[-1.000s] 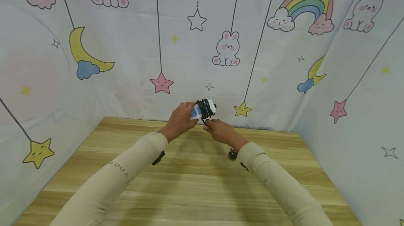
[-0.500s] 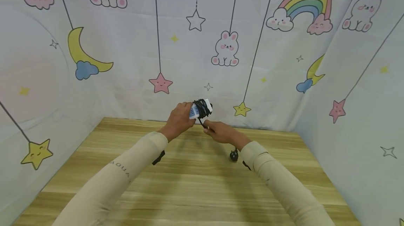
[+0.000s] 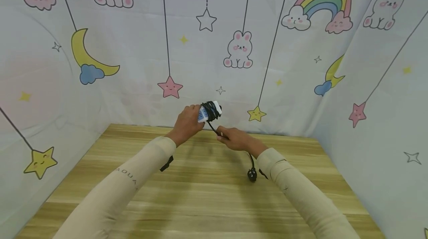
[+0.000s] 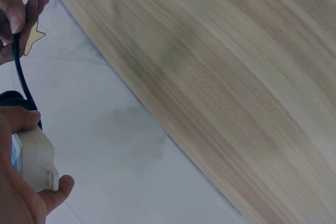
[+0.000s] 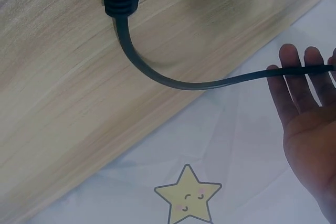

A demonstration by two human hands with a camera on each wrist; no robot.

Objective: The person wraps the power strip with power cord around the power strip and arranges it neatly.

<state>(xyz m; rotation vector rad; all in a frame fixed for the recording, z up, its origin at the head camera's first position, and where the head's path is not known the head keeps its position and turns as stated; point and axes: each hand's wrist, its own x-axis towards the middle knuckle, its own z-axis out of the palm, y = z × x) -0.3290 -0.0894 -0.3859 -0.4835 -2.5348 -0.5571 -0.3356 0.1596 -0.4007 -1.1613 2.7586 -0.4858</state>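
Observation:
My left hand (image 3: 187, 122) grips a white and blue power strip (image 3: 203, 114) above the table's far edge. Black cord (image 3: 211, 111) is wound in several turns around the strip. In the left wrist view, the strip's white end (image 4: 37, 158) sticks out between thumb and fingers. To the right, my right hand (image 3: 238, 139) pinches a free stretch of the cord, which runs taut from the coil. In the right wrist view the cord (image 5: 184, 85) passes over the fingers of that hand (image 5: 310, 135). The black plug (image 3: 252, 174) hangs from the cord's end beside the right wrist.
A wood-grain table (image 3: 200, 202) lies beneath both hands. White cloth (image 3: 140, 57) printed with stars, rabbits and rainbows rises behind the table and at both sides, close to the far edge.
The left hand and power strip have shifted slightly left and up. The stretch of cord between the hands has grown longer. The plug has come further into sight and hangs lower.

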